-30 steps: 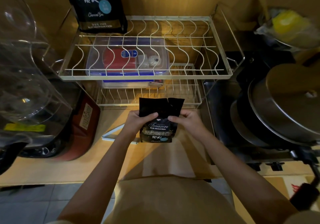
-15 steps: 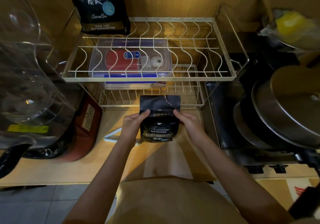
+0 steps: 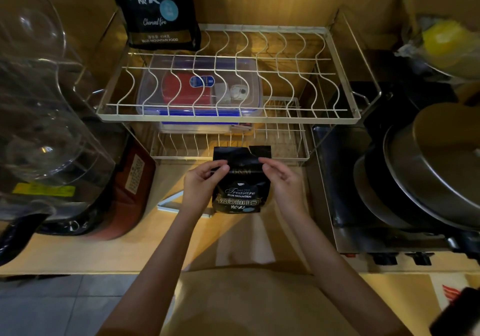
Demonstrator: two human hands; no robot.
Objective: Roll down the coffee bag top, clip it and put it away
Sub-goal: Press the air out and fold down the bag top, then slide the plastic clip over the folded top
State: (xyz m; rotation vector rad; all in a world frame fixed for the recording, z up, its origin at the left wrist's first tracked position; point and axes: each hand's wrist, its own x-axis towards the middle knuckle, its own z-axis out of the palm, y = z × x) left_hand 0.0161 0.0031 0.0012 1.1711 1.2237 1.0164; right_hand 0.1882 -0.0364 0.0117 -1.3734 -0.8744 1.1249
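Note:
A small black coffee bag [image 3: 241, 190] with gold "Treasure Blue Mountain" print stands upright on the wooden counter, just in front of the wire rack. Its top edge is torn, with a notch near the middle, and stands unrolled. My left hand [image 3: 201, 183] pinches the bag's upper left edge between thumb and fingers. My right hand [image 3: 281, 179] pinches the upper right edge the same way. A pale blue clip-like piece [image 3: 170, 202] lies flat on the counter to the left of the bag, partly behind my left wrist.
A two-tier wire dish rack [image 3: 233, 120] stands behind the bag; a lidded plastic box [image 3: 200, 89] sits inside and a larger black coffee bag [image 3: 157, 11] at its back left. A clear jug [image 3: 39, 117] stands left; a stove with pots [image 3: 428, 174] right.
The bag has gone from tilted to standing straight, a little farther from me. Both hands slid up from its sides to pinch the top corners.

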